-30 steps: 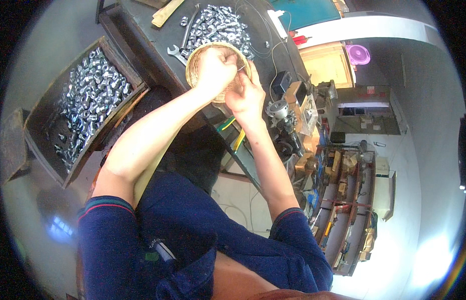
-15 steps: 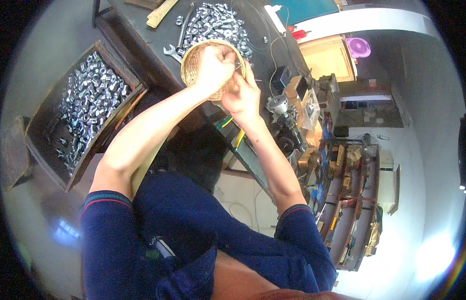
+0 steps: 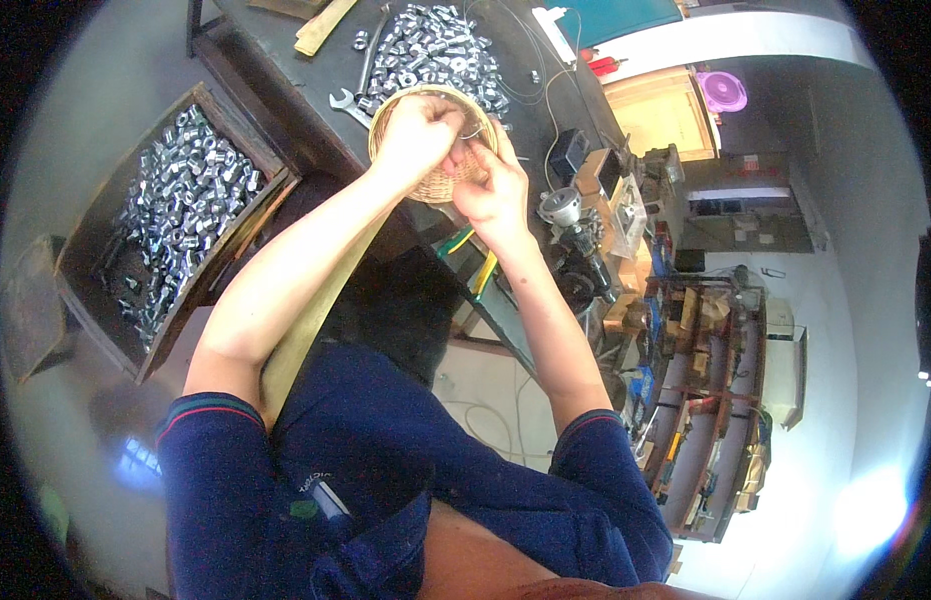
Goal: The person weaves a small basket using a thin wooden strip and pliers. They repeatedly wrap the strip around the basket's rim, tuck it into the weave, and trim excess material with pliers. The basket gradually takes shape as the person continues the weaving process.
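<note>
Over the dark workbench (image 3: 315,85), a small round wicker basket (image 3: 445,188) is tilted toward me in front of a heap of metal nuts and fittings (image 3: 435,45). Inside its mouth my left hand (image 3: 417,135) is closed, fingertips pinched together near the right rim. A small shiny bit shows by those fingertips, too small to name. My right hand (image 3: 495,195) grips the basket's right side, one finger along the outside and the thumb turned inward. The basket's contents are mostly hidden by my hands.
An open-end wrench (image 3: 347,103) lies left of the basket. Lower left stands a wooden bin (image 3: 95,310) of similar metal parts. A yellowish strip (image 3: 310,330) runs beneath my left forearm. Machinery (image 3: 575,235) crowds the bench's right; beyond is a shelf rack (image 3: 700,400).
The view has shifted slightly. Both hands stay at the basket, with only small finger movements. More of the yellowish strip shows under my left forearm.
</note>
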Action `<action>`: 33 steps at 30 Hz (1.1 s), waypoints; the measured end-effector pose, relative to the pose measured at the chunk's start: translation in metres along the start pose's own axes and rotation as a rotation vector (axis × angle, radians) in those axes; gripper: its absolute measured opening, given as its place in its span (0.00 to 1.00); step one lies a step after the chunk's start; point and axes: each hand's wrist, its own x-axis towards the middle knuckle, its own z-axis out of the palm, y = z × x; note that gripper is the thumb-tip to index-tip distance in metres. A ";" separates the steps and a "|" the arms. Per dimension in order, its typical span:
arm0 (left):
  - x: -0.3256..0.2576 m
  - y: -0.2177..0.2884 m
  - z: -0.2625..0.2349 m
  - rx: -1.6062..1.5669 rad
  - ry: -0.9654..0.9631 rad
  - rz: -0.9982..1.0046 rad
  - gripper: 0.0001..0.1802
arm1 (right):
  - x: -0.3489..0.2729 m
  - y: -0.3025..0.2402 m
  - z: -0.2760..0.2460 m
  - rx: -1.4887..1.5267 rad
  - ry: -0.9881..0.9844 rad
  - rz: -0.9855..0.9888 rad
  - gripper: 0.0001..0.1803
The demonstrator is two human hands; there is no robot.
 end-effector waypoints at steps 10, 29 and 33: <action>-0.001 -0.011 0.001 0.495 0.215 0.302 0.12 | 0.000 -0.004 0.001 -0.066 -0.002 -0.002 0.27; -0.012 -0.023 0.019 0.490 0.282 0.317 0.09 | -0.008 0.006 0.017 -0.096 0.002 0.000 0.25; -0.003 -0.021 0.015 0.440 0.341 0.457 0.09 | -0.003 -0.010 0.003 -0.005 -0.029 0.065 0.23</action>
